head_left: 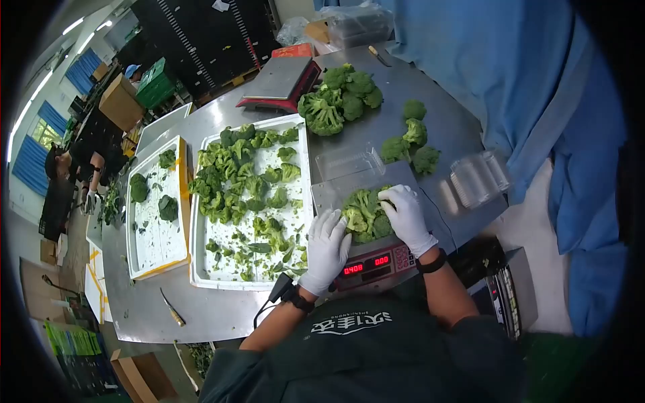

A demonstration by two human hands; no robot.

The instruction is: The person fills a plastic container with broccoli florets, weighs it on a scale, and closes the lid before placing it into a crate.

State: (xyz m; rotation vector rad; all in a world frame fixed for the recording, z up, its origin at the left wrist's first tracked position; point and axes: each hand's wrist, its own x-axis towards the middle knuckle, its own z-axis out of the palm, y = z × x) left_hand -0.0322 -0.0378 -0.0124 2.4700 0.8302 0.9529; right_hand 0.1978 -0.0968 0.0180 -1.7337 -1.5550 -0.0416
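Broccoli florets [365, 215] fill a clear plastic tray on the platform of a red scale [374, 267], whose display reads 0.408. At the left edge of that tray is my left hand [326, 250], white-gloved, its fingers extended against the side. My right hand [407, 218], also gloved, rests at the tray's right edge, fingers curled over the florets; whether it grips one I cannot make out. The tray's open clear lid [349, 161] stands behind the florets. Left of the scale, a white foam box [306, 168] holds many loose florets.
Whole broccoli heads [346, 97] lie at the back beside a second scale [279, 80]. More heads [415, 138] and empty clear containers [478, 178] are at right. Another foam box [158, 228] and a knife [173, 309] are at left. A co-worker [80, 164] stands far left.
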